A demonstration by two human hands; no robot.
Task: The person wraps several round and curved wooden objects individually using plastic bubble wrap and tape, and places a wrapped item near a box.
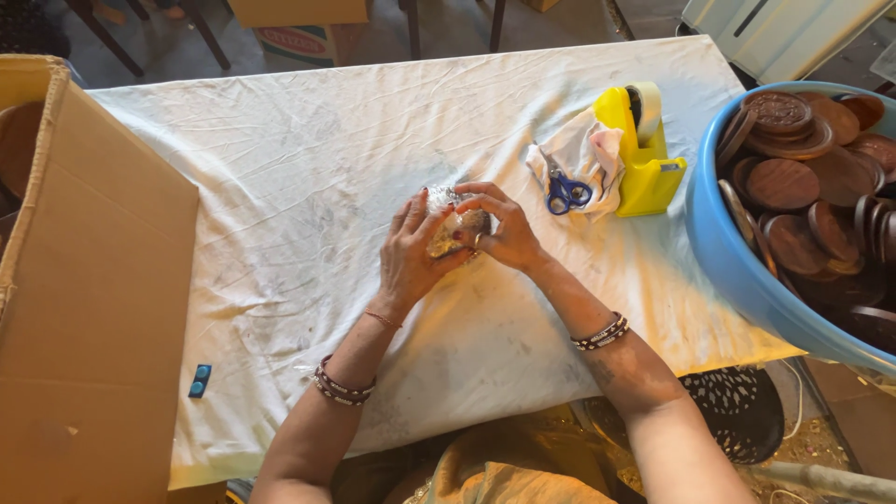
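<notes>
Both hands meet at the middle of the frame, just above the cloth-covered worktop (308, 187). The left hand (411, 252) cups a small round piece in clear crinkled wrap (455, 224) from the left and below, palm turned inward, fingers spread upward along its side. The right hand (504, 229) closes over it from the right, fingertips curled onto its top edge. The piece sits between the two palms, mostly hidden, with only its shiny wrapping and a brownish patch showing.

To the right of the hands, blue-handled scissors (565, 191) lie on a crumpled white rag (588, 149), touching a yellow tape dispenser (644, 154). At the right edge of the frame a blue tub (737, 271) holds many brown carved discs (784, 182). An open cardboard box (93, 299) fills the left side, and a small blue object (199, 381) lies near it on the cloth.
</notes>
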